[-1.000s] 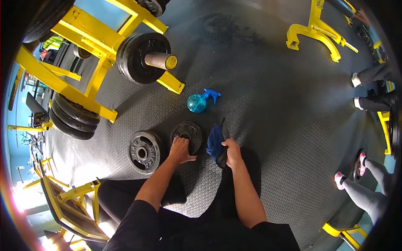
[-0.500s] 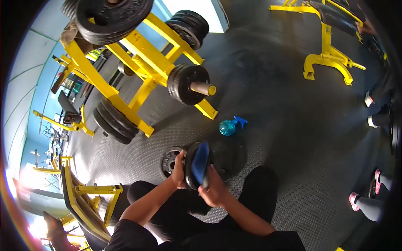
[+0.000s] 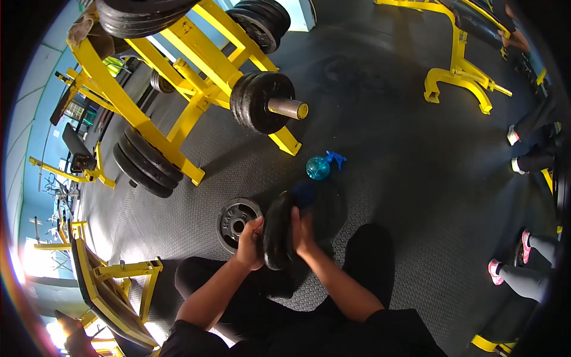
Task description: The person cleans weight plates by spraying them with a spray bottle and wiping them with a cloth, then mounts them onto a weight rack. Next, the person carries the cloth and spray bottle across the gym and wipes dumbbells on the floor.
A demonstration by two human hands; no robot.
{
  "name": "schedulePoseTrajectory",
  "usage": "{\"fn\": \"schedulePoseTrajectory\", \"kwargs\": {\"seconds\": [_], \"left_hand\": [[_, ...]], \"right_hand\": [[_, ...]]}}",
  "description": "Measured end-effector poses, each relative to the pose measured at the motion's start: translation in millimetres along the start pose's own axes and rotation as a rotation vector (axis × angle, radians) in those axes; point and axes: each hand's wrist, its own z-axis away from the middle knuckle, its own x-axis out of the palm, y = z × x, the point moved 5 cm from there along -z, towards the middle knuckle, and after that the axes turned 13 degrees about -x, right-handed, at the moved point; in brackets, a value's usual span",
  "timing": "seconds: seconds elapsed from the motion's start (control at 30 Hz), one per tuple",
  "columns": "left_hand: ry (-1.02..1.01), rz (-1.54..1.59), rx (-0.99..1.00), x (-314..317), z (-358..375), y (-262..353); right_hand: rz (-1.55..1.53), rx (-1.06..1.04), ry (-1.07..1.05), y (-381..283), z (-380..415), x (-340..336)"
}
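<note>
A black weight plate stands on edge between my hands, above the floor in front of my lap. My left hand is closed on its left side, thumb up. My right hand presses against its right face with a dark blue cloth, which shows just beyond the fingertips; part of the cloth is hidden or blends into shadow. Another weight plate lies flat on the floor, just left of my left hand. Farther forward, a spray bottle with a blue trigger head lies on the floor.
A yellow plate rack loaded with several black plates stands ahead to the left. Yellow benches stand at the lower left and upper right. At the right edge are other people's legs and shoes.
My right hand has moved up and forward along the plate's face, taking the cloth toward the far edge. The plate has turned more edge-on, and the view has shifted slightly.
</note>
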Motion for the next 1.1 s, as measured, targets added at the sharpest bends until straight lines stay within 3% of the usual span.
{"fn": "schedulePoseTrajectory", "kwargs": {"seconds": [0.03, 0.07, 0.13, 0.23, 0.27, 0.33, 0.37, 0.43, 0.57, 0.63, 0.67, 0.73, 0.77, 0.83, 0.87, 0.93, 0.97, 1.03, 1.07, 1.1], "left_hand": [[0.005, -0.001, -0.012, -3.3, -2.1, 0.6], [-0.013, 0.026, -0.016, -5.5, -3.2, 1.4], [-0.023, 0.045, -0.043, -10.0, -3.5, 2.5], [-0.048, 0.041, -0.046, -1.9, 0.3, 12.4], [0.053, 0.054, 0.013, 0.8, 0.9, 14.4], [0.161, 0.072, 0.067, 0.0, 0.0, 18.3], [0.167, 0.129, 0.081, -1.3, -0.5, 18.5], [0.179, 0.176, 0.101, -7.3, -2.0, 26.1], [0.302, 0.021, 0.160, -17.4, 0.9, 38.2], [0.027, 0.230, 0.023, -9.8, -5.4, 35.1], [0.023, 0.226, 0.024, -8.2, -7.0, 36.4], [0.023, 0.202, 0.079, -5.1, -8.8, 39.4], [0.018, 0.202, 0.089, -5.4, -8.0, 42.0], [0.055, 0.057, 0.087, -7.5, -4.2, 45.0], [0.059, 0.062, 0.096, -8.8, -2.1, 44.6], [0.046, 0.028, 0.111, -7.5, -2.8, 47.5], [0.042, 0.024, 0.118, -0.1, -1.7, 49.9], [0.130, 0.087, 0.139, 14.4, 0.2, 56.6], [0.128, 0.083, 0.148, 17.6, -0.1, 60.4], [0.066, 0.079, 0.126, 23.8, -1.0, 63.1]], "right_hand": [[-0.329, 0.288, 0.021, 35.7, 22.8, 14.9], [-0.337, 0.301, 0.031, 35.3, 42.1, 22.0], [-0.820, 0.252, -0.025, 13.4, 69.7, 42.3], [-0.829, 0.255, 0.002, 8.7, 60.1, 52.1], [-0.836, 0.263, 0.016, 8.2, 52.3, 53.7], [-0.413, -0.062, -0.079, -28.1, 23.5, 46.3], [-0.413, -0.051, -0.082, -47.3, 20.2, 43.2], [-0.022, -0.489, -0.100, -117.5, 17.2, 36.7], [0.081, -0.646, -0.213, -150.5, 58.6, 36.8], [0.002, -0.546, -0.319, -126.3, 74.5, 32.0], [0.004, -0.551, -0.316, -113.3, 85.3, 23.5], [0.179, -0.300, -0.457, -65.9, 99.3, 8.2], [0.183, -0.309, -0.462, -47.8, 92.6, -0.1], [0.591, -0.320, -0.456, -28.6, 71.6, -17.0], [0.591, -0.326, -0.466, -30.7, 60.4, -25.5], [0.812, 0.144, -0.714, -49.8, 25.3, -45.1], [0.815, 0.135, -0.711, -38.5, 23.9, -48.3], [0.556, -0.026, -0.274, -29.5, 7.0, -61.0], [0.555, -0.036, -0.274, -27.5, 2.1, -59.2], [-0.158, 0.212, -0.348, -29.6, 0.0, -41.2]]}}
